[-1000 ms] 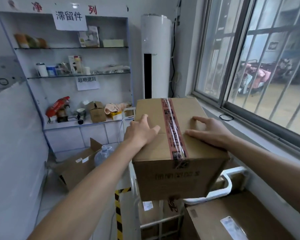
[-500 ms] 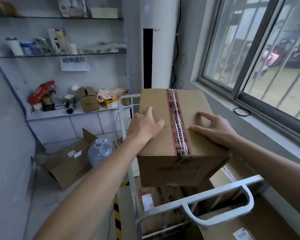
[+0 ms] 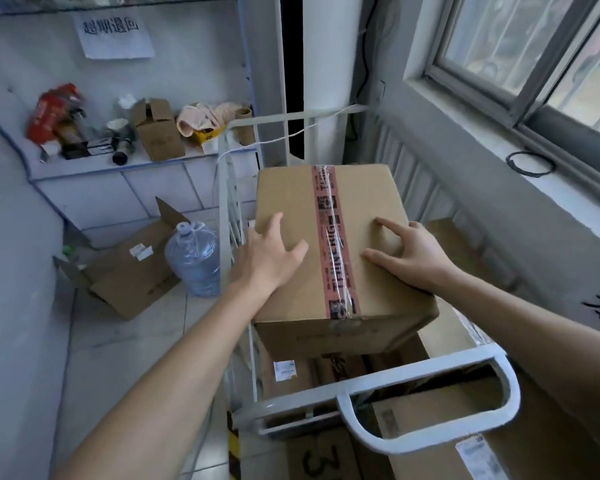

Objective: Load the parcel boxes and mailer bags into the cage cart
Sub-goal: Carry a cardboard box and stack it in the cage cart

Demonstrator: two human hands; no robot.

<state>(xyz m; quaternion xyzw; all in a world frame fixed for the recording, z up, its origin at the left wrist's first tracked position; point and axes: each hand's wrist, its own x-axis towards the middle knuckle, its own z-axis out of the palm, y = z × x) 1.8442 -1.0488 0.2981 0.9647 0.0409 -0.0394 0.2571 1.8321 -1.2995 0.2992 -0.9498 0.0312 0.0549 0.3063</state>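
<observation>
A brown cardboard parcel box [image 3: 291, 202], sealed with a pink tape strip [image 3: 329, 237] printed in black, fills the centre of the frame above a white cage cart [image 3: 430, 372]. Yellow-and-black hazard stripes [image 3: 234, 445] mark the lower centre. A pale blue water jug [image 3: 193, 258] shows at left, a red packet [image 3: 49, 109] upper left.

Parcel box [image 3: 291, 195] lowered, now inside cage cart [image 3: 413, 375]

Centre of frame: a box [image 3: 361, 202] sealed with red tape [image 3: 329, 237], within the white rails of the cart [image 3: 430, 372]. The left hand [image 3: 271, 258] lies spread on its top at the left edge; the right hand [image 3: 409, 254] sets its fingertips on the right. Lower boxes [image 3: 291, 375] lie beneath. Left: jug [image 3: 193, 258] and open carton [image 3: 129, 282] on the floor.
</observation>
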